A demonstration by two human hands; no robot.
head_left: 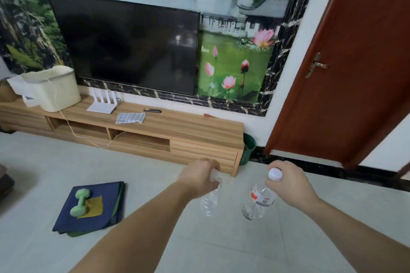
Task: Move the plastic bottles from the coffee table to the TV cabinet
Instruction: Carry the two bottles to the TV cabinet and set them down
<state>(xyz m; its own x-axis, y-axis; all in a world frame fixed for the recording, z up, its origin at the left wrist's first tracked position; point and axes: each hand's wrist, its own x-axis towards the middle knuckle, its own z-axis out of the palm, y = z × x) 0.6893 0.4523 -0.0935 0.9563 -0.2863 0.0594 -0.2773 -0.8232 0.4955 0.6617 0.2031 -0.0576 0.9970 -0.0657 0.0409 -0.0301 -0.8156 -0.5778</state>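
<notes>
Two clear plastic bottles hang by their necks above the tiled floor. The left hand (199,176) grips the unlabelled bottle (209,203). At its 3 o'clock, the right hand (288,180) pinches the white-capped bottle (258,200), whose red-and-white label is too blurred to read. The TV cabinet (188,131) stands at 12 o'clock, bearing a checked cloth (130,117).
</notes>
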